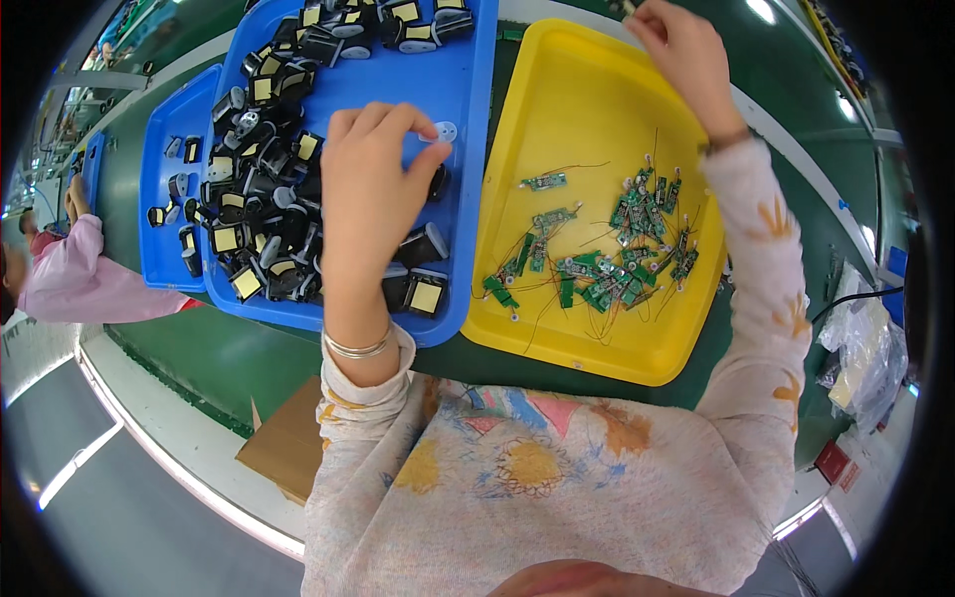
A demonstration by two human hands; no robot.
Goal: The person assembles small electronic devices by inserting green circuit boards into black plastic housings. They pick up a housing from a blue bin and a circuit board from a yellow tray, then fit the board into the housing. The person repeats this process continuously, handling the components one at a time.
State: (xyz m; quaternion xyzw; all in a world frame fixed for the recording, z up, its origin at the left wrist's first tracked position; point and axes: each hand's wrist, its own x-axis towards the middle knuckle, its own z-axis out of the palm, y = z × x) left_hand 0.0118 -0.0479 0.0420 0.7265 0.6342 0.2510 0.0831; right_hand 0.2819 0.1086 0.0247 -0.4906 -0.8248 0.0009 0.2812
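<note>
My left hand [373, 184] hovers over the right side of the large blue tray [477, 90], thumb and forefinger curled towards each other. At their tips is a small grey oval piece [447, 131] with holes; they appear to pinch its edge. Several black casings [264, 159] with cream pads and grey ends crowd the tray's left side. Beyond the yellow tray [557, 60], my right hand [686, 50] is raised, thumb and fingers closed on a small circuit board [625, 8], partly cut off by the top edge. Several green circuit boards [637, 214] with thin wires lie in the yellow tray.
A smaller blue tray [159, 224] with a few casings stands at the left. Another person in a pink sleeve [80, 269] works farther left. Below the bench is a cardboard box [284, 438]. Clear plastic bags [865, 348] and a black cable [860, 296] are at the right.
</note>
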